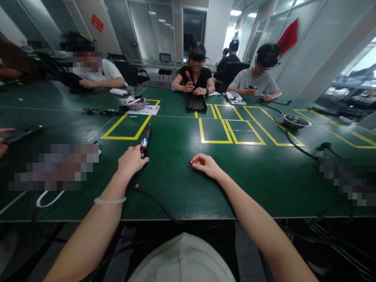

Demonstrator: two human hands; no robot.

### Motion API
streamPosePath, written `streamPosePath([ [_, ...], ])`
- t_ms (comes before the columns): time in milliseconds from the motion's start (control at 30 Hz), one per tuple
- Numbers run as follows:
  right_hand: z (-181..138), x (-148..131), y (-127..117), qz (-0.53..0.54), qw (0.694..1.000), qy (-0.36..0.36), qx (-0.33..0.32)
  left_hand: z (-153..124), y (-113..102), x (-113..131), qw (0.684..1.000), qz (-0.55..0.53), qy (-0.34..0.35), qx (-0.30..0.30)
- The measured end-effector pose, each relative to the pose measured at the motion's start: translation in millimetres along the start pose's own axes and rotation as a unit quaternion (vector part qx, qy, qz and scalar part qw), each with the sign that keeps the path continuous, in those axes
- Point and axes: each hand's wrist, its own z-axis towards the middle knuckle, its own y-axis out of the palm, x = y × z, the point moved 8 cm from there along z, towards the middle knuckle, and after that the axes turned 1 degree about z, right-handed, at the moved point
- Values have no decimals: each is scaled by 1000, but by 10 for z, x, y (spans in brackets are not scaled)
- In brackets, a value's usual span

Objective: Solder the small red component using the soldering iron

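Observation:
My left hand (131,160) is closed around the rear end of an electric screwdriver (145,138), a black and silver tool with a blue band. Its thin tip points away from me, and a black cord (155,199) runs near it toward the table's front edge. To the right, my right hand (207,165) pinches a small red and black part (190,163) between thumb and fingers, just over the green table (173,180). The part is too small to make out its exact kind.
Yellow tape outlines (217,141) mark the table. Across from me a person (197,78) holds a red-handled tool over a black tray (196,104). A metal bowl (296,121) and a black cable (289,137) lie at the right. A white paper (151,110) is at the left.

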Motion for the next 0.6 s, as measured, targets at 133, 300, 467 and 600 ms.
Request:
streamPosePath([
  [133,5,-6,-11,-26,1000,-6,7,-172,-26,451,999,-3,52,10],
  [300,0,-20,-13,-41,999,-7,13,-383,-65,1043,992,3,126,21],
  [467,-10,-60,-119,-90,993,-28,69,-512,-66,1531,980,9,198,23],
  [600,-31,-169,-175,-148,982,-73,90,-584,-45,1763,972,-5,233,21],
])
